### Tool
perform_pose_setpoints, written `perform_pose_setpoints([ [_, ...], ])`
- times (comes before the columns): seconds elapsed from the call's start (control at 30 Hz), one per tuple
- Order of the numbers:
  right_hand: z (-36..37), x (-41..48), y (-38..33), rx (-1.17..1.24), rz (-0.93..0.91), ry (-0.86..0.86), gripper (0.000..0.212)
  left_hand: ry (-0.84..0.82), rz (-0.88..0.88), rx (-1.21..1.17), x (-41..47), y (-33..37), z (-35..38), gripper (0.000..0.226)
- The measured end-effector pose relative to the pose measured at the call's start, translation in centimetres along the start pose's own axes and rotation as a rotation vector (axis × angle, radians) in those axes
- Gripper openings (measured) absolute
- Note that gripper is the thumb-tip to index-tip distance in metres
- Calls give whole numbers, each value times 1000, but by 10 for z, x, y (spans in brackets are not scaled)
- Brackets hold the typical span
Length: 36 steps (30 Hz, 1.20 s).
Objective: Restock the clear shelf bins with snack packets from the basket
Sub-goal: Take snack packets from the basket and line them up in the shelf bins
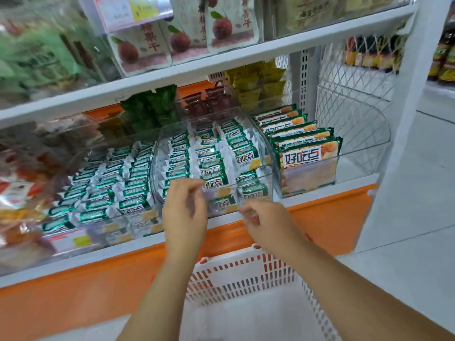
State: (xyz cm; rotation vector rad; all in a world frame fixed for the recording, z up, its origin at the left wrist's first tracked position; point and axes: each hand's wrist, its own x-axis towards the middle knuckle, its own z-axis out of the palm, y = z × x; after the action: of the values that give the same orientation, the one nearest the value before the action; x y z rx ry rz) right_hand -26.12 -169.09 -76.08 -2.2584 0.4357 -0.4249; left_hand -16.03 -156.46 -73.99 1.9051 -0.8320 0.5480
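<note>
Head view, one frame.

- Middle bin (256,175): clear plastic, on the lower shelf (332,193). It is packed with rows of green-and-white snack packets (209,163) standing on edge.
- Left hand (184,212): at the front left of the middle bin, back of the hand toward the camera. Fingers are curled, with thumb and fingertips closed on the bin's front rim. The nearest packets sit just behind the fingertips, inside the clear wall.
- Right hand (267,222): at the lower front of the middle bin, right of centre, with fingers curled inward against the front wall. The plastic is transparent and the frame is blurred, so whether this hand grips the bin, a packet or nothing cannot be told.
- Basket (246,269): white slotted plastic, below and in front of the middle bin, between the two forearms.
- Left of the middle bin: neighbouring bin (115,190) with the same small packets.
- Right of the middle bin: larger green packs (302,156) upright in a row.
- Above the middle bin: upper shelf with fruit pouches (177,40).
</note>
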Motion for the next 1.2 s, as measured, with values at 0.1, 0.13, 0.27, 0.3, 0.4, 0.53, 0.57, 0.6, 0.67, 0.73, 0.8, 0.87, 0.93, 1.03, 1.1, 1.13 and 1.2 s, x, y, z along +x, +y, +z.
perform_pose_setpoints([
  [0.1, 38, -6, 12, -87, 65, -188, 24, 12, -228, 7, -67, -44, -15, 23],
  [0.13, 48, -8, 17, -143, 97, -265, 24, -15, -316, 17, -85, -58, -18, 24],
  [0.27, 80, -13, 36, -310, 241, -604, 23, -264, -588, 128, -142, -110, -27, 22],
  [0.3, 87, -14, 41, -330, 280, -650, 23, -366, -637, 186, -154, -122, -27, 21],
  [0.4, 115, -21, 61, -380, 335, -688, 27, -667, -790, 237, -193, -156, -19, 25],
  [0.53, 165, -41, 87, -332, 424, -788, 40, -1058, -892, 356, -251, -183, -4, 33],
  [0.57, 176, -48, 92, -315, 450, -816, 41, -1122, -920, 383, -265, -186, -2, 33],
  [0.6, 186, -56, 97, -308, 468, -852, 42, -1209, -903, 421, -278, -189, 1, 33],
  [0.67, 202, -72, 106, -313, 499, -931, 42, -1325, -904, 455, -297, -190, 6, 34],
  [0.73, 210, -81, 114, -320, 535, -977, 42, -1363, -966, 468, -306, -193, 9, 44],
  [0.8, 213, -84, 118, -318, 554, -975, 41, -1363, -983, 497, -305, -194, 11, 55],
  [0.87, 213, -83, 118, -310, 555, -956, 40, -1311, -1027, 493, -302, -193, 11, 56],
  [0.93, 210, -77, 114, -289, 535, -937, 41, -1261, -1015, 473, -295, -188, 11, 53],
  [1.03, 202, -65, 102, -204, 521, -878, 42, -1127, -936, 373, -275, -170, 8, 58],
  [1.1, 193, -57, 88, -146, 520, -814, 44, -998, -874, 285, -254, -155, 9, 63],
  [1.13, 187, -53, 81, -125, 519, -781, 44, -937, -846, 252, -243, -148, 9, 64],
  [1.2, 172, -45, 64, -89, 503, -706, 42, -835, -748, 194, -218, -129, 8, 65],
])
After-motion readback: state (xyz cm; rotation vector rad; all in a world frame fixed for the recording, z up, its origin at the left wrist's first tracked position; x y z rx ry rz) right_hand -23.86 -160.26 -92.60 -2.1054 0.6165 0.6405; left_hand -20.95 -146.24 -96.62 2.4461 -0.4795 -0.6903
